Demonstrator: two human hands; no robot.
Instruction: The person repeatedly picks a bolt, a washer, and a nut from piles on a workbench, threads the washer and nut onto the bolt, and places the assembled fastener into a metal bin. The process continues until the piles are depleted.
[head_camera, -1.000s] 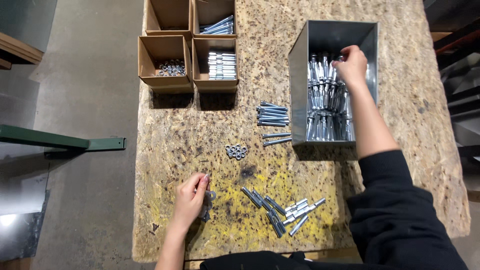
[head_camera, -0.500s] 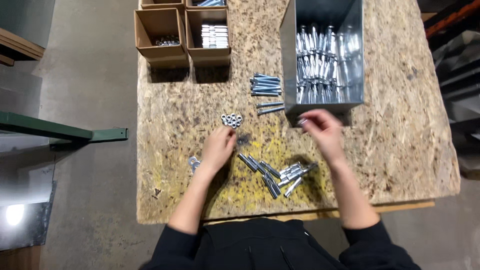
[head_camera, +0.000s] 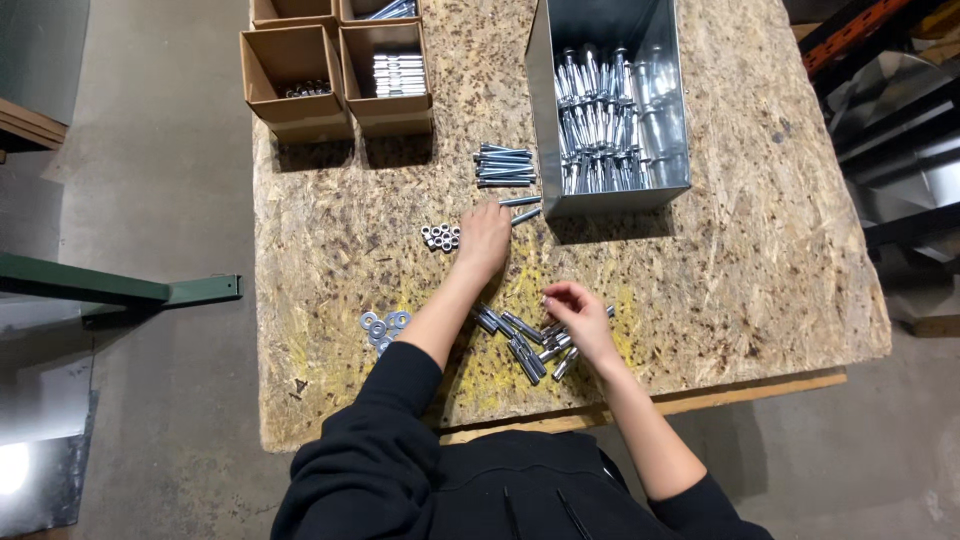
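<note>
While the left hand (head_camera: 484, 238) lies flat with fingers spread, fingertips touching loose bolts (head_camera: 521, 208) just left of the metal bin (head_camera: 540, 110), the right hand (head_camera: 580, 318) curls loosely over the near pile of sleeves (head_camera: 522, 345); its grip cannot be told.

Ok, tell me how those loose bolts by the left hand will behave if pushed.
The bolts look like round steel shafts, so probably apt to roll sideways on the board. Likely stiff and heavy for their size. The left hand touches one bolt's end.
</note>
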